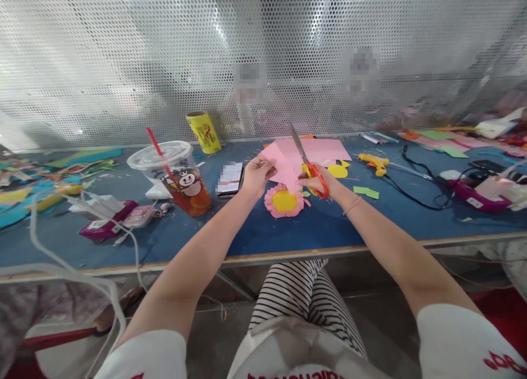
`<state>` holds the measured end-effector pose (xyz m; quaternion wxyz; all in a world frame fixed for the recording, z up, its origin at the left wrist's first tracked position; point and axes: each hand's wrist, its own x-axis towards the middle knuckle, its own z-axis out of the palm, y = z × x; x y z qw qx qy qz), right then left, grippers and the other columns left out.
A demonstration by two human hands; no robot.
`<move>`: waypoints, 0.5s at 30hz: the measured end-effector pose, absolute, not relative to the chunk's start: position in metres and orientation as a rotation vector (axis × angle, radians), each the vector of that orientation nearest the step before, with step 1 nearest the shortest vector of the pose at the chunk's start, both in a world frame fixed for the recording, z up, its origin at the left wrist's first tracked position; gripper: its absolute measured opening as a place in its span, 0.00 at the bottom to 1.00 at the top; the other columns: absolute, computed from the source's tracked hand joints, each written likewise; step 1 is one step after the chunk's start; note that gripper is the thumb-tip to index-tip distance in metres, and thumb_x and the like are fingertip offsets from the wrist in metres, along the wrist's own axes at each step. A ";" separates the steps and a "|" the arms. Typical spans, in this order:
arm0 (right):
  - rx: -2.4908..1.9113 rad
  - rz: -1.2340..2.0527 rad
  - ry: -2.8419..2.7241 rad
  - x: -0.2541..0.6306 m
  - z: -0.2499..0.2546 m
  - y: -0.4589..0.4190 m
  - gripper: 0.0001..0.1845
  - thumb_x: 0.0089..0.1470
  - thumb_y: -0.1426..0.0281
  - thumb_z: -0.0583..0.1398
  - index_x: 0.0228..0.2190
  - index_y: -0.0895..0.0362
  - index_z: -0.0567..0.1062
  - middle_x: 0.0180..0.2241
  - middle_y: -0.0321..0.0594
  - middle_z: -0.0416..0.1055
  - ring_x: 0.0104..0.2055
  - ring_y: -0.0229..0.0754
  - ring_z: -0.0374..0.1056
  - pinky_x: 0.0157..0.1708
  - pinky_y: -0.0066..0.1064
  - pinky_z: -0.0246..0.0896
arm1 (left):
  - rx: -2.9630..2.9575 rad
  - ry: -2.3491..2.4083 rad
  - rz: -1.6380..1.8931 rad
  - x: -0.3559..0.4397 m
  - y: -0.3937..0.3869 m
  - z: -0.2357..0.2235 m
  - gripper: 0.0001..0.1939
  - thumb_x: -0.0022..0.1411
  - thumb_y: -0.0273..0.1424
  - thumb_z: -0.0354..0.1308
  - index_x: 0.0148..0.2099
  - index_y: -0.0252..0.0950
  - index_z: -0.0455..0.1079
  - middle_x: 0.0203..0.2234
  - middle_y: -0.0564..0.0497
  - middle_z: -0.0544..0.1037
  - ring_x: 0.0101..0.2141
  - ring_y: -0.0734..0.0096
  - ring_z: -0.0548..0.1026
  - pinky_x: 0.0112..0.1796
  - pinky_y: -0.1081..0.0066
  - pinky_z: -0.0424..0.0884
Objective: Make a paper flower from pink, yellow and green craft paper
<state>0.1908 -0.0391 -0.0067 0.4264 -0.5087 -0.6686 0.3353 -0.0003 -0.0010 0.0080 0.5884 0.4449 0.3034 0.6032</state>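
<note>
My left hand [258,174] pinches the left edge of a piece of pink paper [287,167], held above the table. My right hand [315,180] has the red and yellow handles of a pair of scissors [300,144] in its grip, blades pointing up and away. Its fingertips also touch the lower right of the pink paper. Just below both hands lies a paper flower [284,200] with a yellow centre and a ruffled pink rim. Behind the held paper another pink sheet [329,149] rests on the table. Yellow paper circles [337,171] lie right of the scissors.
A plastic cup of tea [187,184] with a red straw stands left, near a phone [230,178] and a yellow roll [203,132]. To the right are a yellow glue gun [373,163], green scraps [366,192] and a purple power strip [480,198]. A perforated metal panel [263,49] closes the back.
</note>
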 end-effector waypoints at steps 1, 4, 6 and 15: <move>-1.272 0.798 -1.656 0.189 -0.007 -0.038 0.16 0.37 0.68 0.64 0.26 0.56 0.62 0.23 0.32 0.67 0.23 0.35 0.64 0.25 0.28 0.59 | 1.036 0.701 1.392 0.000 -0.003 0.009 0.16 0.40 0.30 0.69 0.28 0.34 0.64 0.19 0.58 0.70 0.22 0.83 0.70 0.29 0.79 0.70; -1.221 0.705 -1.610 0.187 -0.010 -0.035 0.17 0.36 0.70 0.63 0.27 0.55 0.60 0.24 0.32 0.68 0.26 0.36 0.65 0.31 0.31 0.61 | 1.092 0.684 1.262 0.002 -0.006 0.007 0.18 0.38 0.33 0.70 0.29 0.34 0.66 0.19 0.57 0.72 0.22 0.82 0.71 0.28 0.78 0.71; -1.180 0.670 -1.573 0.188 -0.013 -0.032 0.18 0.36 0.69 0.63 0.28 0.54 0.59 0.24 0.32 0.68 0.27 0.37 0.66 0.34 0.32 0.61 | 1.183 0.678 1.136 0.003 -0.007 0.004 0.19 0.36 0.34 0.70 0.29 0.33 0.67 0.20 0.56 0.72 0.22 0.79 0.72 0.27 0.76 0.71; -1.220 0.531 -1.640 0.193 -0.019 -0.031 0.20 0.40 0.58 0.62 0.28 0.53 0.59 0.24 0.30 0.61 0.25 0.36 0.58 0.28 0.31 0.56 | 1.257 0.813 1.376 -0.001 0.001 0.002 0.16 0.40 0.36 0.68 0.23 0.32 0.65 0.18 0.55 0.71 0.21 0.81 0.71 0.23 0.80 0.65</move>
